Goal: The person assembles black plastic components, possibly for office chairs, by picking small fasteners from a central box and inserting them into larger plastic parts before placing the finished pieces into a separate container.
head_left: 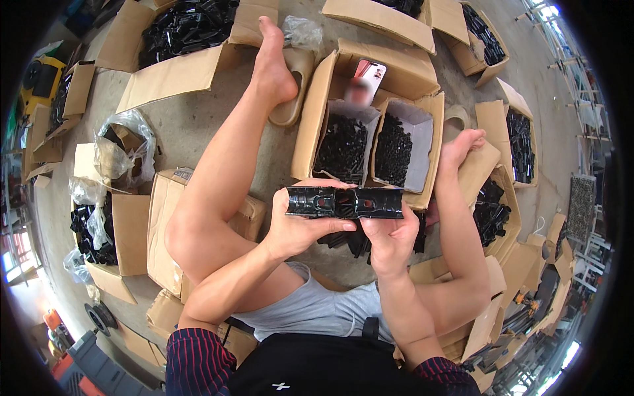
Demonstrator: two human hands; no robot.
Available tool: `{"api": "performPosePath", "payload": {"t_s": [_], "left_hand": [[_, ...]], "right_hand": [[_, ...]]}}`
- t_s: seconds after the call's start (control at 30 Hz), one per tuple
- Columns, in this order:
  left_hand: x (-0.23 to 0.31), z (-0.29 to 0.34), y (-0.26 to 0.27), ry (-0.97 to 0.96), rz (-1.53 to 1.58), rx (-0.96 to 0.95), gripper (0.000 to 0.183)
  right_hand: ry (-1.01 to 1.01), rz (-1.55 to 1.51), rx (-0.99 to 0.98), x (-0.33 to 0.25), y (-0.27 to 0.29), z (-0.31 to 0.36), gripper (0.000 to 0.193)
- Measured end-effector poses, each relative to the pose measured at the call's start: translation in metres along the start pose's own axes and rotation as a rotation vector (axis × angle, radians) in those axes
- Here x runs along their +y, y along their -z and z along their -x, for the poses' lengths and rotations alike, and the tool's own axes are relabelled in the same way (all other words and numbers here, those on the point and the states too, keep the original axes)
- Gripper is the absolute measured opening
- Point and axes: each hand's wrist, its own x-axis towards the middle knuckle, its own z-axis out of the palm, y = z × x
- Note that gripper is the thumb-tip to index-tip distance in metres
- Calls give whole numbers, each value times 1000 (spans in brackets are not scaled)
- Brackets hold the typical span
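Observation:
Level in front of me is a glossy black channel-shaped part (380, 203), with square holes and a joint or bracket across its middle. Its left end is gripped by my left hand (294, 224), the thumb along the lower edge and fingers over the far edge. My right hand (391, 241) closes on the right end from below, its fingers mostly hidden behind the part. Just beyond stands an open cardboard box (310, 135) holding two grey-lined trays of small black pieces (343, 142), (391, 148). More black parts (353, 243) lie beneath my hands.
A phone (375, 71) leans inside the box. Cartons of black parts surround me, including a large one (188, 30) at far left and others (489, 214) at right. My bare legs flank the box; a tan sandal (290, 99) lies by my left foot. Plastic bags (125, 155) sit left.

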Motion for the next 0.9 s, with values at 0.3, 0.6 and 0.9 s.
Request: {"api": "performPosePath", "payload": {"t_s": [0.3,0.6,0.9], "left_hand": [[1,2,1,18,2,2,57],[6,6,2,6,-47,14,54],[3,-3,-7,33,57,-77,50]], "right_hand": [[61,71,10,4,2,0,24],[50,-169,76,18,-14,12,26],[43,8,133,9,-2,22,28]]}}
